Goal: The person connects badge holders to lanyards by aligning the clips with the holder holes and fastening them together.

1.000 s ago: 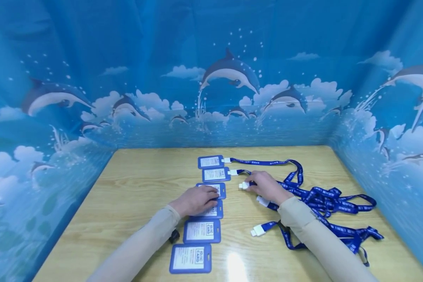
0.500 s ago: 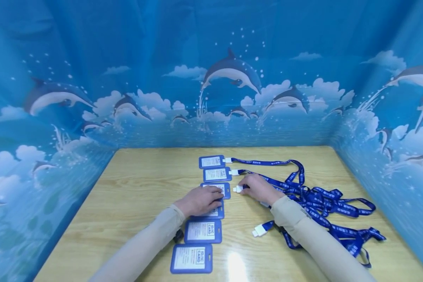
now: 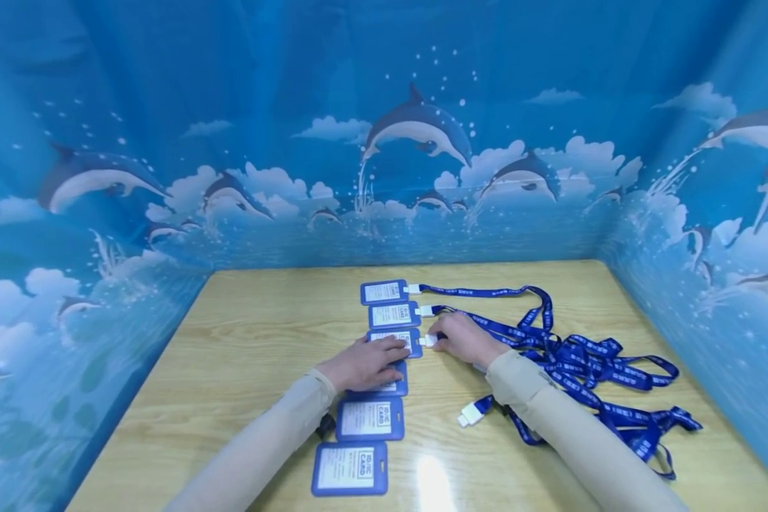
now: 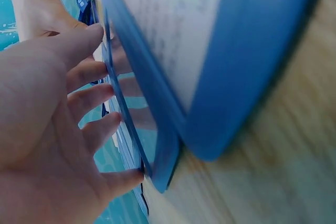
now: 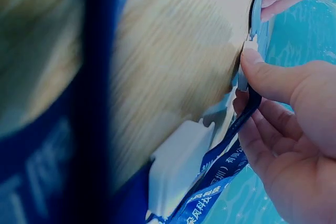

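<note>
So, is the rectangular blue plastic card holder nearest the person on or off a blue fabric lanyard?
Off: the card holder lies with its end slot bare, nothing clipped through it.

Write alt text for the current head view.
The right hand pinches a white clip at the edge of the third-farthest card; the left hand rests over that card and the next. Six blue cards form a column on a wooden table, the farthest two clipped to blue lanyards tangled at right. Dolphins decorate the curtain behind.

The head view is brightly lit, with white glare reflected off the surface (image 3: 262,320). In the wrist views, the nearest lanyard (image 5: 95,98) and card holder (image 4: 210,40) are blurred.
</note>
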Tool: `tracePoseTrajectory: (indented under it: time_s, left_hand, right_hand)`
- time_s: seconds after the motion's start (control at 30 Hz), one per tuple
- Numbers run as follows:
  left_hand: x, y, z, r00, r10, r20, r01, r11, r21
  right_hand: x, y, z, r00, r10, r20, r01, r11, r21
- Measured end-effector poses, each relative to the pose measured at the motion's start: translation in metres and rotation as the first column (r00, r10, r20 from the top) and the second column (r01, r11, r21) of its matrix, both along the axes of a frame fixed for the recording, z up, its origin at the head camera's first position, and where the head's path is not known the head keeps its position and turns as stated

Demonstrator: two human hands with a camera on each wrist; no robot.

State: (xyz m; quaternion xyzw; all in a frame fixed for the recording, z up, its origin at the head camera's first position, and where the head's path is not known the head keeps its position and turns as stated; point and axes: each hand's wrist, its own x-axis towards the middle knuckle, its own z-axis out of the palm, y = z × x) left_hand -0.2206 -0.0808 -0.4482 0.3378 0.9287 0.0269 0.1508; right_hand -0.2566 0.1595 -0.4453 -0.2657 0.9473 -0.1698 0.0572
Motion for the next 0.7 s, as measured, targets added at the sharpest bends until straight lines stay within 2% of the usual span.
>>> tracePoseTrajectory:
  time_s: [0.3, 0.53, 0.7]
  left_hand:
    - [0.0013, -0.0011, -0.0005, 0.996, 0.010, 0.083, -0.012, 1.000, 0.021]
    - [0.0021, -0.0013, -0.0047, 0.989, 0.027, 0.143, -0.034, 0.998, 0.050]
    - [-0.0039, 0.0025, 0.0005, 0.980, 0.025, 0.196, -0.039, 0.997, 0.066]
  right_hand:
    - [-0.0027, -0.0054, -0.0046, 1.000, 0.014, 0.019, -0.014, 0.999, 0.031]
    - [-0.0007, -0.0083, -0.0083, 0.999, 0.026, -0.046, -0.027, 1.000, -0.003]
    - [0.0001, -0.0093, -0.0070, 0.994, 0.016, -0.107, -0.020, 0.999, -0.032]
